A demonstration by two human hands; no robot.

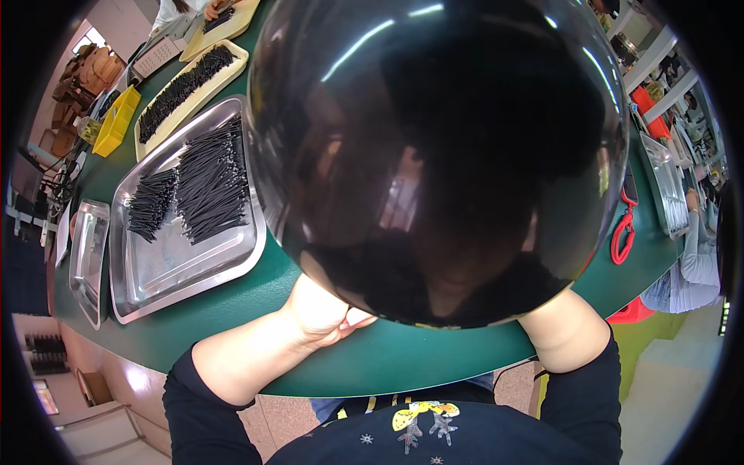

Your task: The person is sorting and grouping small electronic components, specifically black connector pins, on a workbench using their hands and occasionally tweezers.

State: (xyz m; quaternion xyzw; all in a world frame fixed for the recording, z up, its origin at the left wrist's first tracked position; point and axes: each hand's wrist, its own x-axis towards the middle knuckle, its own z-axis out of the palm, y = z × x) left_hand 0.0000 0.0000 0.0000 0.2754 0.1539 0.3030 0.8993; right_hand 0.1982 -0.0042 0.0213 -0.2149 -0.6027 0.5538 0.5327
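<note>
A big glossy black dome (pixel 442 163) fills the middle of the view and hides the work area beneath it. My left hand (pixel 322 311) reaches in under the dome's lower left edge. Its visible fingers are curled closed, and whatever they hold is hidden. On the other side my right forearm (pixel 566 333) goes in under the lower right edge; the right hand itself is covered. To the left of my left hand is a shiny metal tray (pixel 190 275) holding two piles of thin black cable pieces (pixel 209 186) with small pale ends.
A smaller metal tray (pixel 89 263) stands at the left edge of the green table (pixel 372 364). Behind are a cream tray (pixel 232 71) of black pieces and a yellow bin (pixel 116 122). Red-handled pliers (pixel 622 236) lie right of the dome. Another person's hand (pixel 213 9) is at the far left.
</note>
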